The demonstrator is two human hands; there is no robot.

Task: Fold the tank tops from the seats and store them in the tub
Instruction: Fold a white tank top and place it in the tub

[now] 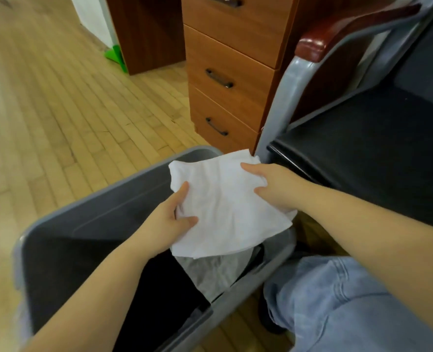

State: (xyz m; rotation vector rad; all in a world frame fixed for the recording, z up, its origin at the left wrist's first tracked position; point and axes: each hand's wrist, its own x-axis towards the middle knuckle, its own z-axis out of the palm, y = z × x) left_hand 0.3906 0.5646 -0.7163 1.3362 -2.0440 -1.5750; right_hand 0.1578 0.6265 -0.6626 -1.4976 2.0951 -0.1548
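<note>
With the left hand (171, 219) and the right hand (271, 186) each pinching a side of the folded white tank top (225, 207) held above the grey tub (108, 199), an uneven release could let it unfold or snag the near-right rim.

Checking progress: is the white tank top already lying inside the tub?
No: both the left hand and right hand hold it above the tub.

Bright even light, soft blur, bowed edges (wide-angle), tub interior dark
</note>
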